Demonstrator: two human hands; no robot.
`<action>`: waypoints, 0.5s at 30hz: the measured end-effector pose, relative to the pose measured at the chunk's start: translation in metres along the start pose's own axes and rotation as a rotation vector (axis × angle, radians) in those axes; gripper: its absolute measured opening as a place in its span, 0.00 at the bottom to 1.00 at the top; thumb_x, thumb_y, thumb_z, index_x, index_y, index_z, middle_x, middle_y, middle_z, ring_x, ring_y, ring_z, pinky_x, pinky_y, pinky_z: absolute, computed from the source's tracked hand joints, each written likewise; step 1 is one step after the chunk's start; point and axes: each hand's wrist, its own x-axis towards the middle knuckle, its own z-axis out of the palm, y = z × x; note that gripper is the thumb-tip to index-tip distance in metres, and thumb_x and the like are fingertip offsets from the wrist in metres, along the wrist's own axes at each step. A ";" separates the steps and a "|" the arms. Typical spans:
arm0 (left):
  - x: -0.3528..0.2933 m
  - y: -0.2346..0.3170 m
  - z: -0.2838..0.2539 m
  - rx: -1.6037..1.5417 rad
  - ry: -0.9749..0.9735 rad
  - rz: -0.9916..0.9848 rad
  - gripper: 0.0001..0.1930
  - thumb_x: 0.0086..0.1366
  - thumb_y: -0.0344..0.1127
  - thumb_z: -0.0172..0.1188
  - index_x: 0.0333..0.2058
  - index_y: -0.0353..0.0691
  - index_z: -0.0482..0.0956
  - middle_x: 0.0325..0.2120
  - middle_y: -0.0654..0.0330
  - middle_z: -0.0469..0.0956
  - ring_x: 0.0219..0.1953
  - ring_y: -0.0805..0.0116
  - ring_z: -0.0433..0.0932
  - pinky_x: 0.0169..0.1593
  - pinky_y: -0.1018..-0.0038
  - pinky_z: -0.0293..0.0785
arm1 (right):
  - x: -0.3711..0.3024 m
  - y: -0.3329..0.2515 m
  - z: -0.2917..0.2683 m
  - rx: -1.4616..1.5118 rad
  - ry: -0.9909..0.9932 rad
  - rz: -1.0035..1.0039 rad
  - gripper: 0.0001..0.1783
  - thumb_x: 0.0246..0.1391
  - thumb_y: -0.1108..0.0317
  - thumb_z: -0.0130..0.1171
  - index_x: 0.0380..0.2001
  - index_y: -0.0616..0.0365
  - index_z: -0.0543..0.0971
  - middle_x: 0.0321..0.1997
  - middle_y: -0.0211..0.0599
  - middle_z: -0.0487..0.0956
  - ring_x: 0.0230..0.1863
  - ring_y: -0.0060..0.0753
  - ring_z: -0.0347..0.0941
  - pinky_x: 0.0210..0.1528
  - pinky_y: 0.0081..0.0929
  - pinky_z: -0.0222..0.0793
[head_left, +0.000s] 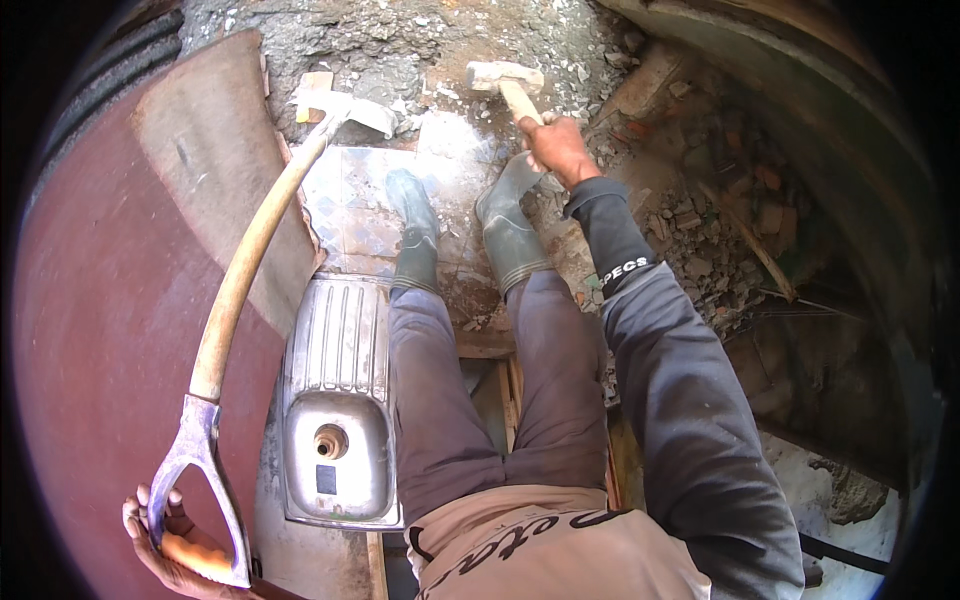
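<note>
At the lower left, my left hand (pixel 170 545) curls round the grip of a D-handled shovel (pixel 255 255). Its long wooden shaft slants up and away from me. The dusty pale blade, foreshortened, meets the rubble at the far edge of the tiles. My right hand (pixel 560 150), at the end of an outstretched arm, is closed round the wooden handle of a hammer (pixel 508 77). The blocky, dust-covered hammer head is over the broken ground, to the right of the shovel blade. Whether it touches the ground I cannot tell.
I stand in green rubber boots (pixel 415 225) on dusty patterned tiles (pixel 350 195). A steel sink (pixel 340 400) lies beside my left leg. A large red-brown panel (pixel 130 310) fills the left. Broken bricks and rubble (pixel 700 215) with a wooden stick (pixel 755 245) lie at right.
</note>
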 end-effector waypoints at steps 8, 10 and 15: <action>0.001 -0.003 0.003 0.143 -0.027 0.089 0.18 0.71 0.36 0.42 0.55 0.35 0.69 0.56 0.51 0.67 0.57 0.54 0.70 0.55 0.61 0.74 | -0.012 -0.051 -0.012 -0.437 0.049 -0.222 0.23 0.56 0.55 0.57 0.37 0.72 0.75 0.26 0.44 0.80 0.22 0.31 0.78 0.27 0.27 0.74; 0.002 0.003 0.013 -0.013 0.101 -0.030 0.19 0.72 0.37 0.42 0.54 0.33 0.70 0.56 0.52 0.68 0.57 0.54 0.70 0.55 0.61 0.75 | -0.030 -0.055 -0.009 -0.420 0.044 -0.212 0.24 0.57 0.54 0.58 0.40 0.70 0.74 0.30 0.44 0.80 0.27 0.31 0.78 0.30 0.28 0.76; -0.004 0.012 0.028 0.112 0.106 0.019 0.20 0.72 0.38 0.42 0.55 0.30 0.67 0.55 0.48 0.68 0.58 0.53 0.69 0.55 0.61 0.75 | -0.112 -0.092 0.023 -0.392 -0.094 -0.470 0.22 0.55 0.53 0.59 0.39 0.64 0.75 0.33 0.48 0.80 0.30 0.47 0.78 0.34 0.40 0.74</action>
